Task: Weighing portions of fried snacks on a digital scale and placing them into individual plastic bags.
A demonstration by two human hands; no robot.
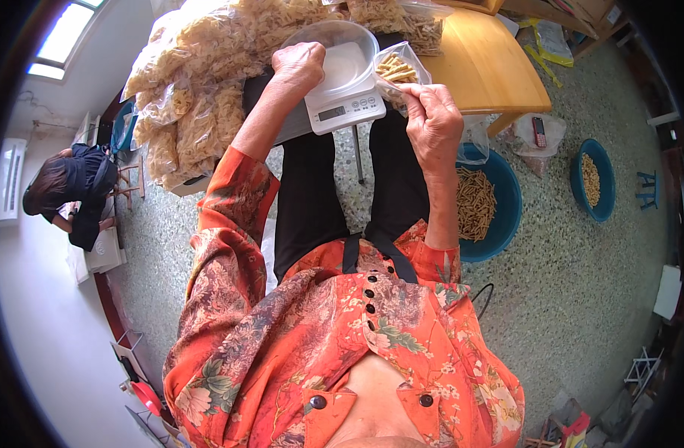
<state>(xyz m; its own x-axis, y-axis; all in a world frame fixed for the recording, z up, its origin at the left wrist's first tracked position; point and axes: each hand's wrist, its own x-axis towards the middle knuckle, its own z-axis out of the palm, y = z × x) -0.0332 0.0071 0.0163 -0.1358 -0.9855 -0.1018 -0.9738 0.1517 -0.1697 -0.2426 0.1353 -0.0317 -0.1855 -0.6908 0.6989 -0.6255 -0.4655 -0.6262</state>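
My left hand (300, 66) is curled with its knuckles up at the left side of a clear plastic bowl (370, 42); whether its fingers hold anything is hidden. The bowl sits on a white digital kitchen scale (347, 113) with a lit display. My right hand (434, 120) pinches the edge of a clear plastic bag (421, 66) just right of the scale. Short tan sticks (396, 69) lie inside this bag, whose mouth looks open. Below my right hand, a blue basin (507, 224) on the floor holds many similar, browner sticks (475, 207).
Filled clear bags (202, 45) are piled at the upper left. A wooden stool or table (487, 61) stands right of the scale. On the floor at right are a red phone (539, 132) on a plastic bag and a smaller blue basin (609, 193). Another person (76, 179) bends forward at far left.
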